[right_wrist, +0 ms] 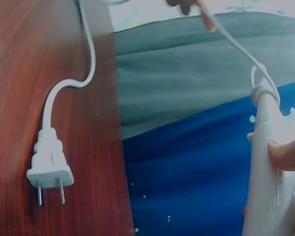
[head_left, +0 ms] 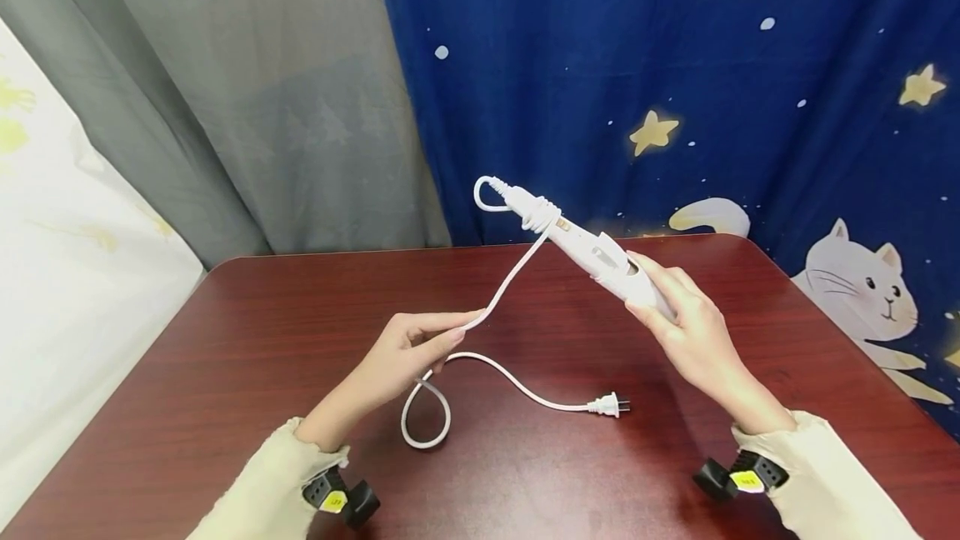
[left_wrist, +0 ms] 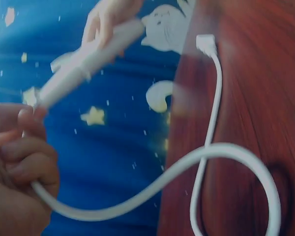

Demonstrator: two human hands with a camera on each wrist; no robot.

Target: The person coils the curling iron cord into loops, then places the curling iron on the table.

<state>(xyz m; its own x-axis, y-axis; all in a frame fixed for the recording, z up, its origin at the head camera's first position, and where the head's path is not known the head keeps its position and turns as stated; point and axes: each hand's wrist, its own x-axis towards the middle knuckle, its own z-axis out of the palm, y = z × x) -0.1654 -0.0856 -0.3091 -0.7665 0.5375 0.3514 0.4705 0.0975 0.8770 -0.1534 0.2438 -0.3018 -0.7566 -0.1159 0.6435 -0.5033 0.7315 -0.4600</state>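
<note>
My right hand [head_left: 693, 332] grips a white corded hair styling iron [head_left: 581, 244] by its lower end, raised above the table and slanting up to the left. A lever tab sticks out of its side, and the held end is partly hidden by the fingers. Near the iron's upper end, the white cord [head_left: 517, 269] is wound round the body in several tight turns. Between thumb and fingers, my left hand [head_left: 408, 352] pinches the cord, which runs taut up to those turns. Below that hand the cord loops down and across to a two-pin plug [right_wrist: 50, 162].
The dark red wooden table [head_left: 300, 440] fills the lower view. Behind it hang a grey curtain [head_left: 285, 107] and a blue one [head_left: 540, 65] with stars and a cat. White cloth [head_left: 82, 257] hangs at the left. Each wrist wears a small black camera [head_left: 337, 498].
</note>
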